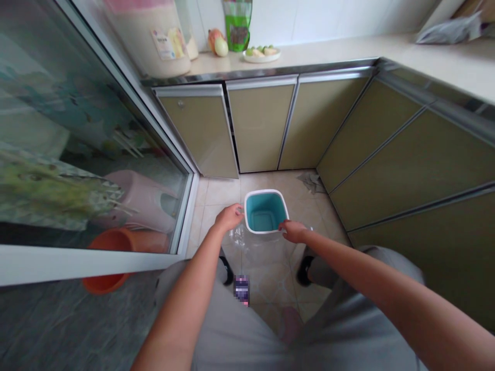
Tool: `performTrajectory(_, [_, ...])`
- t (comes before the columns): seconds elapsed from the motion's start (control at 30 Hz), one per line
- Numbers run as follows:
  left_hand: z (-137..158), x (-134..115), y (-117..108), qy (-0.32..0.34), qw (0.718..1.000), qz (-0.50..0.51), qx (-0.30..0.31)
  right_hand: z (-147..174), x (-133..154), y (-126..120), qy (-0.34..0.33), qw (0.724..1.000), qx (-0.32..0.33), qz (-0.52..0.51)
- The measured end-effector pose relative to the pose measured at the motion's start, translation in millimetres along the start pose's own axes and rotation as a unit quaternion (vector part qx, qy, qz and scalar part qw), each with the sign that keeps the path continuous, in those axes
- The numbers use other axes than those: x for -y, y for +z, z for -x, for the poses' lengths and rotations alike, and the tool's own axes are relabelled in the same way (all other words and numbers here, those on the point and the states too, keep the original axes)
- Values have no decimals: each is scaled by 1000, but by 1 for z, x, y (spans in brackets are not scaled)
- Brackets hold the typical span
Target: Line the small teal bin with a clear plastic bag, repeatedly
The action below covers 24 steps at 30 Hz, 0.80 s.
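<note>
A waste bin [266, 192] with a white rim and a teal inside stands below me, its open mouth facing up with nothing seen inside. Thin clear plastic, like a bag [237, 236], hangs at its left and near side. My left hand [229, 218] is at the left of the rim, fingers pinched together on what looks like this plastic. At the near right corner, my right hand [294, 231] closes its fingers on the rim. Whether plastic is also under those fingers, I cannot tell.
Cabinets [261, 123] stand ahead and to the right, one door slightly ajar. A grey cloth [311, 182] lies by the corner. A glass sliding door [147, 129] is on the left, with an orange bucket [108, 239] behind it. A plate [262, 57] is on the counter.
</note>
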<state>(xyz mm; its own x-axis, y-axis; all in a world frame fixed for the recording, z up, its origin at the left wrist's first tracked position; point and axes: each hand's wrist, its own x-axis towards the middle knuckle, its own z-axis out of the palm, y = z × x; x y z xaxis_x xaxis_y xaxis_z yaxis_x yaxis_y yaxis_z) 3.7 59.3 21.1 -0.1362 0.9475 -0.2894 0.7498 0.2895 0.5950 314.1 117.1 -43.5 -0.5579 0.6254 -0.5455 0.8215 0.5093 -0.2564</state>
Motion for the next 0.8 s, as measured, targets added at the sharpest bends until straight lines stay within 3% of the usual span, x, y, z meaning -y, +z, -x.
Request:
performTrajectory(0.2, [20, -19, 10, 76, 990, 116, -5, 42, 24, -23, -39, 996, -42, -68])
performTrajectory(0.33, [44, -26, 27, 76, 983, 159, 55, 91, 27, -29, -68, 979, -66, -181])
performTrajectory(0.43, [66, -21, 55, 76, 976, 130, 155, 116, 22, -8, -38, 968, -68, -237])
performTrajectory(0.57, [87, 3, 95, 83, 967, -5, 239, 122, 22, 21, -2, 987, -35, -157])
performTrajectory(0.67, [91, 19, 107, 45, 966, -64, 245, 118, 24, 28, -15, 991, -23, -131])
performTrajectory(0.8, [89, 18, 95, 16, 977, -51, 205, 115, 21, 28, -8, 987, -19, -156])
